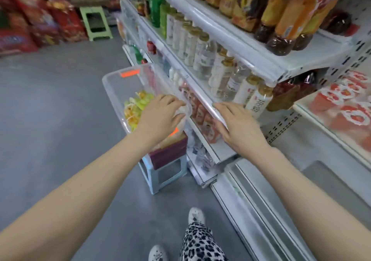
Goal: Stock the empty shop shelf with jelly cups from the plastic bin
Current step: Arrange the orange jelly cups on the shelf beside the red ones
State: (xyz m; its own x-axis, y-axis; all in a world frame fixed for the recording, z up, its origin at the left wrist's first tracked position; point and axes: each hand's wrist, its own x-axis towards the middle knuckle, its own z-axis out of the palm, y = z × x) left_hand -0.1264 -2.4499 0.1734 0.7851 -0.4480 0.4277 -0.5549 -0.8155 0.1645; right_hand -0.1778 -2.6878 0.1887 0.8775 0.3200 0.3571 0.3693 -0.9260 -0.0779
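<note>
One plastic bin (118, 83), jelly cups (136, 106) heaped inside, too blurred to count. Left hand (160, 114) grips its near corner; right hand (241, 128) rests flat, fingers straight, on the shelf (200, 100) edge.

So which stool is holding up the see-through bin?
The light blue stool, the near one: the bin sits on a dark red box on top of it. The green stool stands far off down the aisle.

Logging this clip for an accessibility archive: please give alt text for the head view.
A person's left hand grips what looks like a white jelly cup at the rim of a clear plastic bin of yellow-green cups, while the right hand rests flat on the edge of a shelf of bottles.
</note>
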